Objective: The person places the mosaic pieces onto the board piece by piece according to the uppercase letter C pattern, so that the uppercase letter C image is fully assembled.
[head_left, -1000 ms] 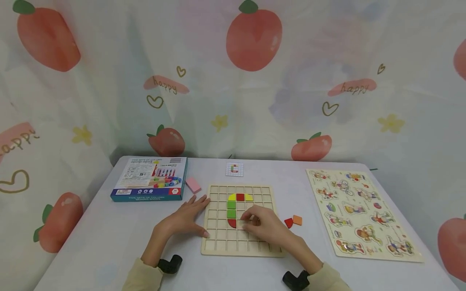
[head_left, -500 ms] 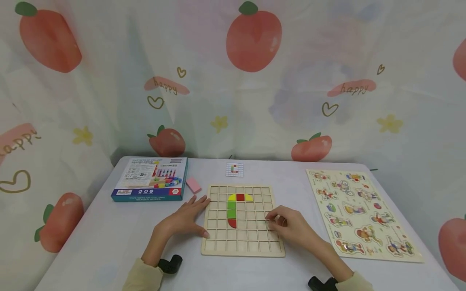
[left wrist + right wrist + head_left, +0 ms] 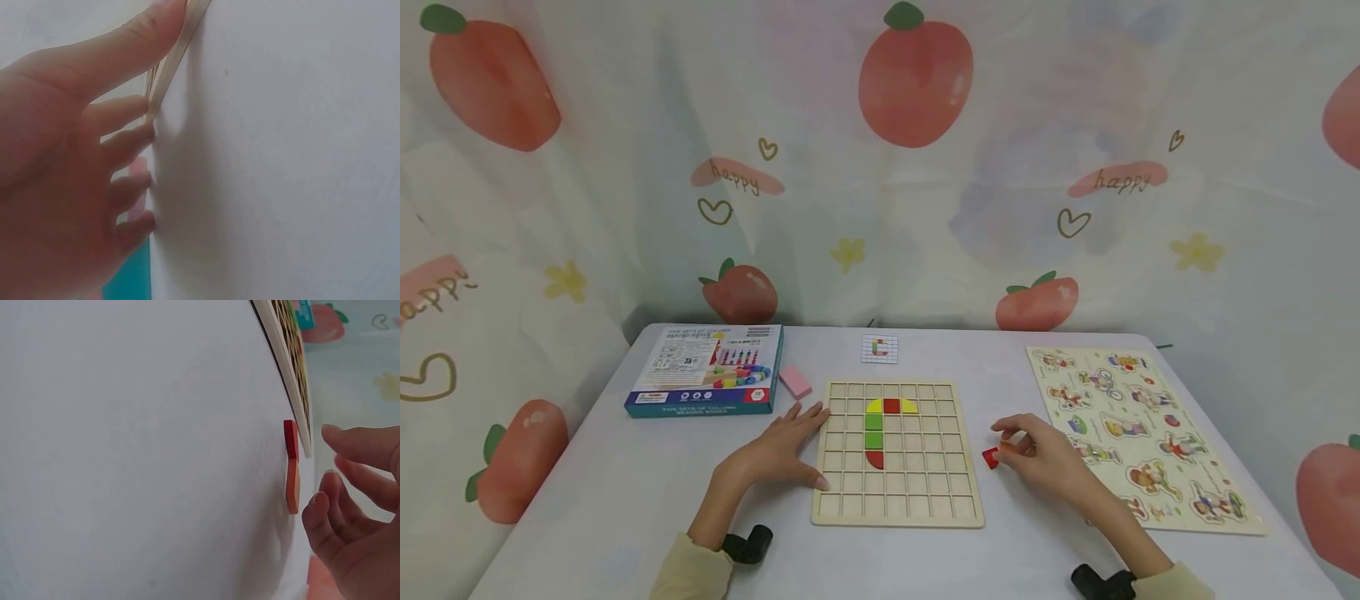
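The wooden grid board (image 3: 895,508) lies mid-table with yellow, red and green pieces set in its cells, such as a green square (image 3: 874,439) and a red quarter-round (image 3: 875,459). Against its left edge rests my left hand (image 3: 778,450), fingers and thumb spread; the left wrist view shows the thumb (image 3: 137,37) on the rim. My right hand (image 3: 1041,458) hovers right of the board, over a red piece (image 3: 291,439) and an orange piece (image 3: 292,487) lying on the table. Its thumb and fingers are parted, holding nothing. In the head view the hand mostly covers the orange piece.
A small pattern card (image 3: 879,349) lies beyond the board. At the back left are a flat box (image 3: 703,371) and a pink block (image 3: 795,382). A picture puzzle board (image 3: 1150,433) lies on the right, partly under the right forearm.
My right hand has moved right, from above the grid cells to the loose red and orange pieces beside the board. The left hand has stayed on the board's edge.
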Action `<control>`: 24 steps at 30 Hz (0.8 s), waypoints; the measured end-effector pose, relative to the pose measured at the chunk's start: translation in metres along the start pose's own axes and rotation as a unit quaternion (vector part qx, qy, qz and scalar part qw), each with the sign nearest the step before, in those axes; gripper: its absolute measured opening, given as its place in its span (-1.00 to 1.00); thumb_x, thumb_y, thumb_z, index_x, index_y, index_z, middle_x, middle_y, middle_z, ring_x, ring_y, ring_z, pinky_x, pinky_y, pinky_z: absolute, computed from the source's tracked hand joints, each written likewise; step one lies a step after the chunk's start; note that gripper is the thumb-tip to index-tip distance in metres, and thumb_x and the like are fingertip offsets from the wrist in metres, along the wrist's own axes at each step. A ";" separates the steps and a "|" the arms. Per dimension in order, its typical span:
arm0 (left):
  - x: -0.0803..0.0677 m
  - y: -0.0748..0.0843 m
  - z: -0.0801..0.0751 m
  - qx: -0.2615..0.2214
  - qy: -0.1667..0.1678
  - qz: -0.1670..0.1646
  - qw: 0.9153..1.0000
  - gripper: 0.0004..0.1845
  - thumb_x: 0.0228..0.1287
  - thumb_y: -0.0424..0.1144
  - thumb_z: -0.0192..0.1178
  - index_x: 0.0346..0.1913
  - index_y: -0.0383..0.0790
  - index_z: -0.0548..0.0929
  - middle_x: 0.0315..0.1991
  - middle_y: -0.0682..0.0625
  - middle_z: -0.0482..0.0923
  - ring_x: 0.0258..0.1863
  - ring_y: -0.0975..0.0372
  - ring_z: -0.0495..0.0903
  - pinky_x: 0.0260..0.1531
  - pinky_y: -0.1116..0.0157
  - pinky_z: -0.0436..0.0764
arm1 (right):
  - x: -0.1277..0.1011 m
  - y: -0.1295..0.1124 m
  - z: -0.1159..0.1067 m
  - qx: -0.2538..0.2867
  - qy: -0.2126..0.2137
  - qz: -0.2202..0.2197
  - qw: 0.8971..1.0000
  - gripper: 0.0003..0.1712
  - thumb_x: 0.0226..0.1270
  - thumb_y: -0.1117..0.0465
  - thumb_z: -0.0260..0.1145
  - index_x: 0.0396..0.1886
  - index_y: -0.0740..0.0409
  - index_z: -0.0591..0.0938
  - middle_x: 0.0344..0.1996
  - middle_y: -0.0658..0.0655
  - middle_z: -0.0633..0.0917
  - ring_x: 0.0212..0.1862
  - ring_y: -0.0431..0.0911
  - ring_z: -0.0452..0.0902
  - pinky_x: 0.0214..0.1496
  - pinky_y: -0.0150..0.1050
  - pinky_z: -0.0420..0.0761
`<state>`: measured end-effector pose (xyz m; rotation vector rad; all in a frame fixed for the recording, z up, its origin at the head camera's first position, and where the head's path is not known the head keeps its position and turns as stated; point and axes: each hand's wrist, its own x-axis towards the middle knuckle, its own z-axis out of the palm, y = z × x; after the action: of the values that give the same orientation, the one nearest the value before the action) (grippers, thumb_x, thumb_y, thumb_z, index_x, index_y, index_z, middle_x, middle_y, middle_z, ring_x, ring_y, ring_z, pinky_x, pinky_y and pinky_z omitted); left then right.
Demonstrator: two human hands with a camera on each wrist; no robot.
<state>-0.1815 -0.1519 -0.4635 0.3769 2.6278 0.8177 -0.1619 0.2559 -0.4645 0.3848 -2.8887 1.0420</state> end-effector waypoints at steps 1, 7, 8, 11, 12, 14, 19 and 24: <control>0.000 0.000 0.000 0.000 0.000 0.001 1.000 0.14 -0.06 0.02 0.63 0.61 -0.03 0.26 0.66 -0.01 0.06 0.67 -0.13 -0.16 0.53 -0.34 -0.02 | 0.000 0.002 -0.002 -0.005 -0.003 0.008 1.000 -0.60 0.22 0.30 0.53 0.06 0.15 0.68 -0.16 0.08 0.69 -0.32 -0.23 0.52 -0.35 -0.41 0.57; 0.000 -0.001 0.000 -0.003 -0.001 0.003 1.000 0.14 -0.06 0.02 0.63 0.61 -0.03 0.26 0.66 -0.01 0.06 0.67 -0.12 -0.16 0.53 -0.33 -0.03 | 0.000 0.009 -0.008 -0.030 -0.024 0.055 0.998 -0.59 0.22 0.18 0.56 0.03 0.23 0.70 -0.15 0.12 0.69 -0.28 -0.13 0.50 -0.36 -0.39 0.53; 0.000 -0.001 0.000 -0.003 -0.001 0.002 1.000 0.14 -0.06 0.02 0.63 0.61 -0.03 0.26 0.66 -0.01 0.06 0.67 -0.12 -0.16 0.54 -0.33 -0.03 | 0.000 0.010 -0.008 -0.032 -0.027 0.061 0.997 -0.60 0.22 0.18 0.56 0.00 0.24 0.71 -0.16 0.12 0.69 -0.28 -0.13 0.50 -0.35 -0.39 0.52; 0.001 0.000 0.000 -0.003 0.001 0.001 1.000 0.15 -0.07 0.03 0.63 0.61 -0.02 0.25 0.66 0.00 0.06 0.68 -0.11 -0.16 0.55 -0.31 -0.04 | 0.002 0.009 -0.008 -0.036 -0.031 0.072 0.996 -0.67 0.23 0.19 0.55 -0.07 0.24 0.73 -0.18 0.11 0.68 -0.28 -0.12 0.48 -0.35 -0.38 0.51; 0.001 0.000 0.000 -0.003 0.002 0.001 1.000 0.15 -0.07 0.03 0.63 0.61 -0.02 0.25 0.66 0.00 0.06 0.68 -0.10 -0.16 0.55 -0.31 -0.04 | 0.002 0.009 -0.008 -0.036 -0.031 0.074 0.996 -0.70 0.23 0.20 0.55 -0.09 0.23 0.73 -0.19 0.10 0.68 -0.29 -0.12 0.47 -0.35 -0.38 0.50; 0.001 0.000 0.000 -0.003 0.002 -0.001 1.000 0.15 -0.08 0.04 0.64 0.61 -0.02 0.25 0.66 0.00 0.07 0.68 -0.10 -0.16 0.55 -0.30 -0.04 | 0.003 0.008 -0.007 -0.035 -0.030 0.077 0.996 -0.72 0.22 0.23 0.55 -0.12 0.21 0.71 -0.22 0.08 0.67 -0.31 -0.12 0.45 -0.37 -0.39 0.49; 0.002 0.000 0.001 -0.006 0.002 -0.004 1.000 0.15 -0.08 0.03 0.64 0.61 0.00 0.26 0.66 0.01 0.07 0.68 -0.09 -0.16 0.54 -0.31 -0.03 | 0.004 0.007 -0.004 -0.031 -0.021 0.071 0.997 -0.73 0.22 0.24 0.55 -0.18 0.18 0.64 -0.33 0.02 0.67 -0.34 -0.14 0.47 -0.38 -0.40 0.49; 0.001 0.000 0.001 -0.006 0.002 -0.006 1.000 0.15 -0.08 0.02 0.64 0.61 0.00 0.26 0.66 0.01 0.07 0.68 -0.10 -0.17 0.54 -0.31 -0.03 | 0.004 0.003 -0.001 -0.004 0.006 0.043 0.999 -0.83 0.27 0.25 0.51 -0.20 0.16 0.69 -0.39 -0.03 0.72 -0.38 -0.20 0.55 -0.36 -0.42 0.56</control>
<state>-0.1824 -0.1510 -0.4643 0.3552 2.6256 0.8312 -0.1662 0.2580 -0.4654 0.2568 -2.9220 1.0403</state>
